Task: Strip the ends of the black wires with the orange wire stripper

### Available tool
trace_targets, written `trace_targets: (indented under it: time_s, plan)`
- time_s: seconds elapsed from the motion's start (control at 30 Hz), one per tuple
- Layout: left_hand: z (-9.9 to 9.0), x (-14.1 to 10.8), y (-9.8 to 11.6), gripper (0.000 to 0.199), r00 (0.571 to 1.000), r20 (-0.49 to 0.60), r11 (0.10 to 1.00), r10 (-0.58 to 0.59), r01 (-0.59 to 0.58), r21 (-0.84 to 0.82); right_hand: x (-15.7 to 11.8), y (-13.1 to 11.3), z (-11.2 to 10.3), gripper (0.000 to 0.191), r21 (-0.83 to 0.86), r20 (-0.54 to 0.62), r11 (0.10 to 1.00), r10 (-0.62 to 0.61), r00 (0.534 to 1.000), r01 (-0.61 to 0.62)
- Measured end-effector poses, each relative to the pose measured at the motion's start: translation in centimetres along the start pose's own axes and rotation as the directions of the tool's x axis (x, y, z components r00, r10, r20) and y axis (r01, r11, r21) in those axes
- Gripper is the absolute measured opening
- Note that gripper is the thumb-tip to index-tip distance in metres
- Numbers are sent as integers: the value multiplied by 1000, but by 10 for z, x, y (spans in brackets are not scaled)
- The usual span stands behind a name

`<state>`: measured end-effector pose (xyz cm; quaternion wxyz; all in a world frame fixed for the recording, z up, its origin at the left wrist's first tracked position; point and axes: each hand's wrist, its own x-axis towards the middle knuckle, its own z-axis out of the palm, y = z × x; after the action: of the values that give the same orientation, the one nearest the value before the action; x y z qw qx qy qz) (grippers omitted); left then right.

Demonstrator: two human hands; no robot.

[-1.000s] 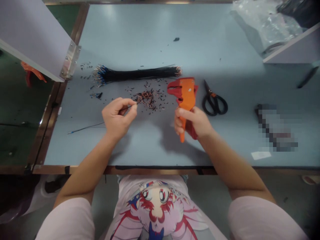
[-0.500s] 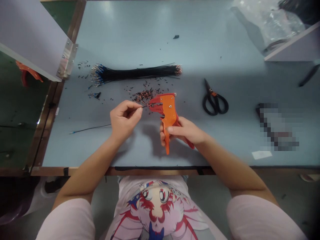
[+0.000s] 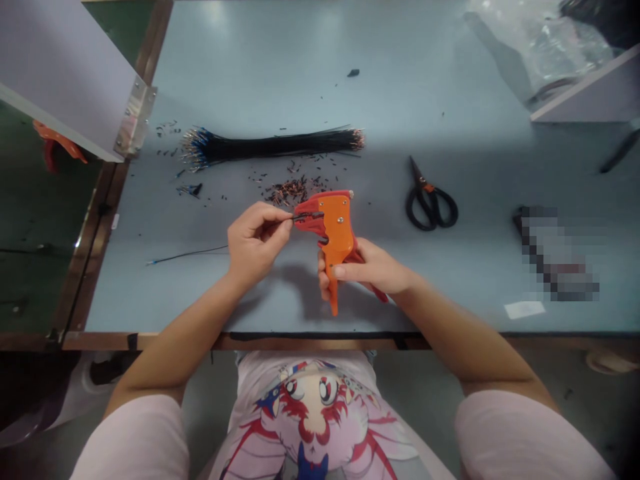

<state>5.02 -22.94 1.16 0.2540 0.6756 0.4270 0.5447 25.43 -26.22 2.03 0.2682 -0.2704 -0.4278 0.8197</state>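
My left hand (image 3: 257,241) pinches a thin black wire (image 3: 193,253) near one end; its blue-tipped other end trails left over the table. The pinched end lies at the red jaws of an orange wire stripper (image 3: 340,230). My right hand (image 3: 373,268) is wrapped round the stripper's handles. Beyond my hands, a long bundle of black wires (image 3: 280,144) lies crosswise, with blue and metal tips at its left and copper ends at its right. Between bundle and stripper is a pile of small black and copper scraps (image 3: 290,191).
Black-handled scissors (image 3: 430,200) lie right of the stripper. Farther right are a pixelated object (image 3: 560,257) and a white paper piece (image 3: 524,309). Clear plastic bags (image 3: 545,47) sit at the back right. A few loose blue-tipped pieces (image 3: 190,191) lie below the bundle's left end.
My left hand has moved slightly right with the wire, bringing its end into the stripper's jaws. The stripper has shifted slightly toward me, and its jaws look closer together.
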Motion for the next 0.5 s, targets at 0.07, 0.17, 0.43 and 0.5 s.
trace_targets:
  time_s: [0.07, 0.17, 0.43, 0.5]
  plan:
    - [0, -1, 0, 5, 1000, 10, 1000, 11, -12, 28, 0, 0, 1, 28, -17, -6, 1000, 0, 1000, 0]
    - [-1, -2, 0, 5, 999, 25, 998, 25, -26, 60, 0, 0, 1, 27, -40, -21, 999, 9, 1000, -10]
    - [-1, -2, 1, 6, 1000, 20, 998, 18, -19, 59, 0, -3, 3, 26, -57, -71, 997, 37, 997, -41]
    - [-1, -2, 1, 6, 1000, 17, 999, 4, -4, 47, 0, -3, 3, 26, -72, -74, 997, 36, 997, -42]
